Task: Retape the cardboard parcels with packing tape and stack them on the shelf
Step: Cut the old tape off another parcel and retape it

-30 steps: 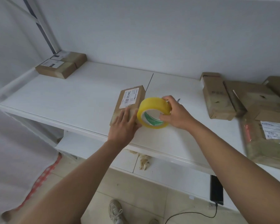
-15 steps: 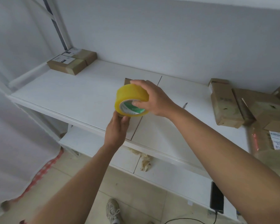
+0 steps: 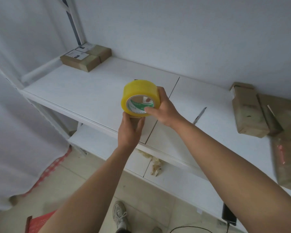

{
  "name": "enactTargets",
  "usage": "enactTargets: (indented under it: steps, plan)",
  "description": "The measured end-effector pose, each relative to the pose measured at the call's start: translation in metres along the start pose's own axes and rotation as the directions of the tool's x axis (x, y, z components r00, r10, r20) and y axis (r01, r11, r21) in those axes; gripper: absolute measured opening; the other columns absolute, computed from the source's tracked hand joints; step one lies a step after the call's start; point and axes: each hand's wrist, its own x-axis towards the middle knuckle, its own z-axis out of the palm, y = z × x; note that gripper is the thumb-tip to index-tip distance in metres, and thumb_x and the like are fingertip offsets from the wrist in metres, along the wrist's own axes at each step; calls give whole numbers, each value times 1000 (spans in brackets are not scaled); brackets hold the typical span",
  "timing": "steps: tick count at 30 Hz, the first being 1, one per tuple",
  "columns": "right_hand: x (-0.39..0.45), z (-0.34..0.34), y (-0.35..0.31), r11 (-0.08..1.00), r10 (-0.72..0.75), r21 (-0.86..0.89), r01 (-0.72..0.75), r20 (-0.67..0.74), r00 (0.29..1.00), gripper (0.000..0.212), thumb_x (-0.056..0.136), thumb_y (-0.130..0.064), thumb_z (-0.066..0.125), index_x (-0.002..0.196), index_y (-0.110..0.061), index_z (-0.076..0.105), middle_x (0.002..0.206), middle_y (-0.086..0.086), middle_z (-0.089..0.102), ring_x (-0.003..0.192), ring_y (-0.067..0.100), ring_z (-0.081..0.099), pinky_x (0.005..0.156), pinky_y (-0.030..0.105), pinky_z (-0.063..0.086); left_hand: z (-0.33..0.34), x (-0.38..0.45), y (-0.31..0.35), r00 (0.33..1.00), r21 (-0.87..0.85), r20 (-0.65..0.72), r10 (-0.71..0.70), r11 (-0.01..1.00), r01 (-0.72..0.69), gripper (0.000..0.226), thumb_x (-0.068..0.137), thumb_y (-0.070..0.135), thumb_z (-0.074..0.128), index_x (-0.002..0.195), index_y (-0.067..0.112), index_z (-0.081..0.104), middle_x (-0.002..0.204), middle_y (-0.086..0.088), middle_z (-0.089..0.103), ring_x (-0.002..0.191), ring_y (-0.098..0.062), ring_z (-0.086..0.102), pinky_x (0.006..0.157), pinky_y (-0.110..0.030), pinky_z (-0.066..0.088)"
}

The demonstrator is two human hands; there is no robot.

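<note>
So the shelf [image 3: 94, 91] is the big white surface under everything, and both hands meet over its front edge, about the middle. Off to the right of the hands, well apart, there's a pile of loose boxes [image 3: 249, 113] that look unsealed, my guess is those are waiting their turn. Far back-left of the hands, in the corner, two boxes [image 3: 84, 58] sit side by side, touching, labels up. I'd say those are done.

The parcel being worked on [image 3: 134, 119] is almost totally hidden. Only a sliver of brown shows under the tape roll, plus a dark corner poking out beyond the roll's top. Its long axis seems to run away from the person, front edge to back, but honestly I can't confirm from this.

The tape roll [image 3: 139, 98] sits right on top of or just above that parcel, hole facing the camera. The right hand [image 3: 165, 108] has it properly held, fingers wrapped over the outer rim from the right side and the thumb hooked into the core. The left hand [image 3: 129, 130] is directly below the roll, nearer the person, fingers curled up against the parcel's near end; whether it's pinching the tape's free end I can't tell.

What matters next: the roll is beyond the left hand, so pulling it farther away along the parcel should lay the strip while the left pins the near end.
</note>
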Motion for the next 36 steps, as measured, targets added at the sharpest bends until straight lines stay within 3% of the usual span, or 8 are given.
enactTargets:
  steps: [4, 9, 12, 17, 24, 28, 32, 36]
  plan:
    - [0, 2, 0, 997, 3, -83, -6, -38, 999, 50, 75, -30, 61, 116, -14, 38, 103, 9, 62, 92, 29, 63, 78, 45, 55, 2, -1, -1, 999, 64, -10, 31, 997, -30, 44, 97, 44, 56, 128, 19, 37, 117, -3, 67, 100, -31, 65, 78, -44, 55]
    - [-8, -8, 8, 996, 5, -93, -13, -84, 996, 45, 78, -26, 59, 115, -10, 38, 102, 13, 63, 90, 28, 63, 75, 47, 55, 3, -4, 1, 994, 68, -26, 110, 992, -108, 42, 98, 36, 58, 135, 21, 43, 120, 3, 66, 102, -23, 64, 77, -32, 50]
    - [-14, -16, 11, 996, 7, -82, -16, -112, 994, 43, 79, -22, 60, 115, -10, 39, 100, 11, 63, 88, 27, 62, 72, 42, 55, 4, -5, 3, 988, 80, 9, 154, 985, -155, 49, 98, 41, 56, 142, 25, 39, 128, 6, 64, 106, -21, 65, 83, -39, 56]
    - [-26, -36, 31, 980, 30, -190, -52, -114, 993, 36, 85, -14, 61, 110, -20, 35, 87, -1, 51, 78, 22, 51, 55, 17, 38, -10, -6, -5, 998, -29, -48, 29, 999, -30, 50, 101, 42, 52, 148, 31, 39, 119, 9, 63, 112, -24, 60, 94, -40, 51]
    - [-41, -40, 49, 982, 110, -135, -129, -141, 984, 38, 88, -5, 62, 111, -21, 36, 97, 4, 55, 78, 13, 55, 52, 8, 40, -6, -5, -5, 995, 52, 26, 97, 994, -98, 54, 100, 43, 52, 149, 28, 38, 150, 0, 47, 127, -23, 52, 97, -42, 50]
    - [-45, -37, 57, 980, 136, -122, -155, -153, 979, 38, 89, -7, 62, 111, -21, 35, 99, 5, 56, 79, 15, 55, 51, 7, 39, -5, -4, -5, 937, 283, -5, 349, 899, -333, 50, 100, 43, 50, 143, 16, 47, 162, 0, 27, 136, -25, 46, 74, -40, 56]
    - [-48, -35, 63, 979, 164, -97, -179, -144, 976, 39, 89, -8, 63, 112, -22, 34, 100, 4, 55, 82, 17, 55, 51, 8, 39, -10, 6, -13, 843, 519, 82, 532, 699, -492, 52, 100, 44, 47, 139, 11, 51, 151, -5, 47, 102, -30, 69, 52, -39, 56]
    - [-46, -28, 65, 981, 163, -84, -174, -124, 979, 39, 91, -8, 62, 113, -21, 33, 102, 5, 54, 82, 16, 56, 51, 7, 39, -22, 10, -17, 809, 511, 248, 532, 638, -576, 47, 101, 37, 43, 147, 33, 33, 156, -10, 33, 79, -38, 68, 50, -43, 56]
